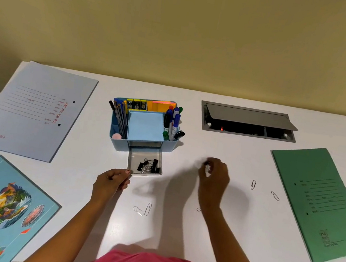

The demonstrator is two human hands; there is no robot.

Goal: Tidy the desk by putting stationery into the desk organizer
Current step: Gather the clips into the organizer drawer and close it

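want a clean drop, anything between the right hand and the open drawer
Nothing visible: bare desk between the right hand, pinching a small item, and the open drawer. The left hand grips its front left corner, off that path.

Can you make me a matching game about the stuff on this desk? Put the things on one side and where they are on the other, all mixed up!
Things
1. binder clips
2. markers
3. green folder
4. pencils

Places
A. flat on the right side of the desk
B. left compartment of the organizer
C. inside the open drawer
D. right compartment of the organizer

Pairs: 1-C, 2-D, 3-A, 4-B
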